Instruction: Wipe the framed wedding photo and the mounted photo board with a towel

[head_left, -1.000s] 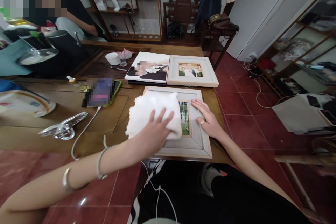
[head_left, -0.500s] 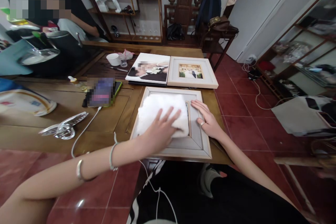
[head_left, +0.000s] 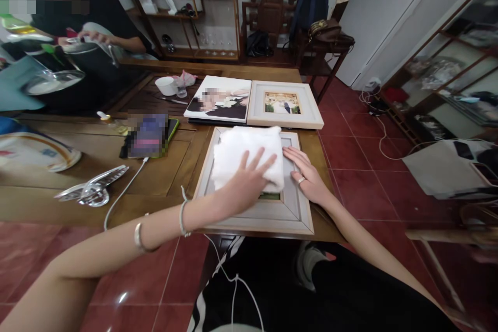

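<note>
A pale framed picture (head_left: pixel 272 215) lies flat on the wooden table (head_left: pixel 163 176) in front of me. My left hand (head_left: pixel 245 184) presses a folded white cloth (head_left: pixel 245 153) onto its glass, fingers spread flat over the cloth. My right hand (head_left: pixel 307 179) rests flat on the frame's right side, fingers stretched out, a ring on one finger. Most of the photo is hidden under the cloth.
Behind lie a second framed picture (head_left: pixel 286 105) and a photo print (head_left: pixel 220 99). To the left are a phone (head_left: pixel 150 135) on a white cable, a metal clip (head_left: pixel 91 189), a plate (head_left: pixel 35 150) and a white cup (head_left: pixel 166 85). Another person's hand (head_left: pixel 93 36) works at the far left. Red tile floor on the right.
My left hand has slid the white cloth to the right and farther up across the frame's glass. My right hand has stayed on the frame. The other person's hand has moved.
</note>
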`<state>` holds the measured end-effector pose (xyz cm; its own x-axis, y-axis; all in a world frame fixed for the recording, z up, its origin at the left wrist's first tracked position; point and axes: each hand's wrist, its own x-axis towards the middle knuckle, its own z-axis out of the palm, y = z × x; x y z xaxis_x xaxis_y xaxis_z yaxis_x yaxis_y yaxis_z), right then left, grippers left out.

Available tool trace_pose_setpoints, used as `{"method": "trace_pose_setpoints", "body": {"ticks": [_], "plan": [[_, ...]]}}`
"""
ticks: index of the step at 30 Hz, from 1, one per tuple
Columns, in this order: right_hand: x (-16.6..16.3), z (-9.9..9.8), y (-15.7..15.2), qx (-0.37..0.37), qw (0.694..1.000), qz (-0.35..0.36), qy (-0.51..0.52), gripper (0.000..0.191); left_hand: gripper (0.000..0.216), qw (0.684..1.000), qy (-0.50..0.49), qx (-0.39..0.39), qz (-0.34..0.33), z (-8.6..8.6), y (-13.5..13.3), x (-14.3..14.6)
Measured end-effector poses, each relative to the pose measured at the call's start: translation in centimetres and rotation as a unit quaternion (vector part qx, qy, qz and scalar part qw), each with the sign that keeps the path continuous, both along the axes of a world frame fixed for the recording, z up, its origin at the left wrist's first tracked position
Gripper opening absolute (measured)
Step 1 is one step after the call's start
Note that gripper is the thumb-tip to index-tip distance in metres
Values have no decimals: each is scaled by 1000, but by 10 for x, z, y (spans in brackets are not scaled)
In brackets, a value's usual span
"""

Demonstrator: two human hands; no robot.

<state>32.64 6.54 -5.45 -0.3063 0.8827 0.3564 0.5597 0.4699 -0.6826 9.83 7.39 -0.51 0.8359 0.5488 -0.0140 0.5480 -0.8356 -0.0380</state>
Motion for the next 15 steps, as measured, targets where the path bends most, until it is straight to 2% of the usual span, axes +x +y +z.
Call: {"method": "trace_pose_setpoints", "body": {"ticks": [4, 7, 11, 15], "plan": [[-2, 1, -1, -8, 1000, -13, 13, 44, 32, 999, 10, -21, -34, 11, -53, -7], [-3, 2, -1, -8, 1000, -13, 19, 43, 30, 999, -4, -29, -46, 17, -66, -8], [-2, 2, -1, -16, 999, -12, 28, 43, 36, 999, -14, -43, -13, 17, -43, 6], [-1, 2, 0, -32, 998, -21, 57, 44, 40, 997, -14, -41, 57, 16, -13, 29]]}}
